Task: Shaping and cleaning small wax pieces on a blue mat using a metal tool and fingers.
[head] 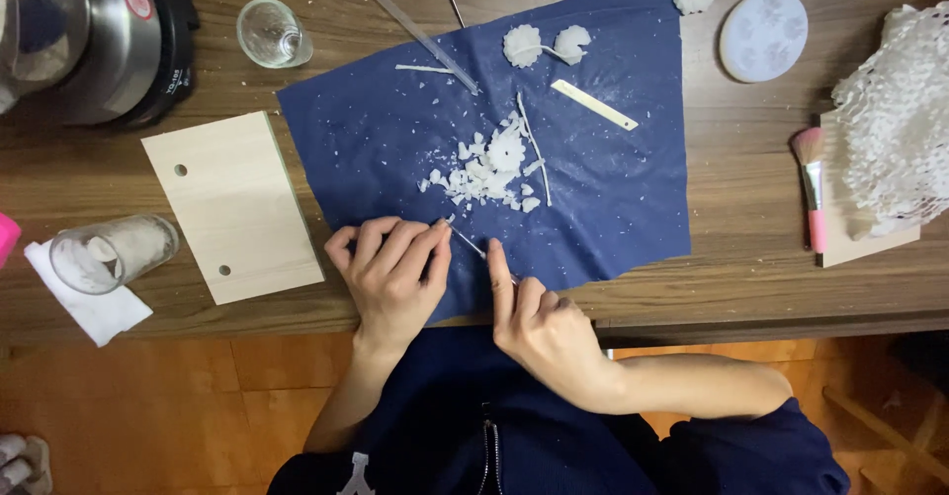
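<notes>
Nearest the body, the left hand (390, 272) curls over the near edge of a matte navy cloth (613, 188), fingers closed and pinching one end of a thin, pale, stiff wire (467, 242). The right hand (539, 322) lies just beside it, forefinger stretched along the wire's other end and the remaining fingers folded; whether it truly grips is hard to tell. Just beyond, in the cloth's middle, lies a heap of chalky white crumbs (484, 174) around a small toothed flower shape. Further on rest two white moulded flowers (544, 45) and a flat cream strip (593, 104). The cloth covers a brown wood-grain tabletop (751, 258). To the left lie a smooth pale wooden board (232, 208) with two holes and a glass cup (114, 253) dusted white. A pink-handled brush (813, 188) sits right, an orange wooden floor below.
</notes>
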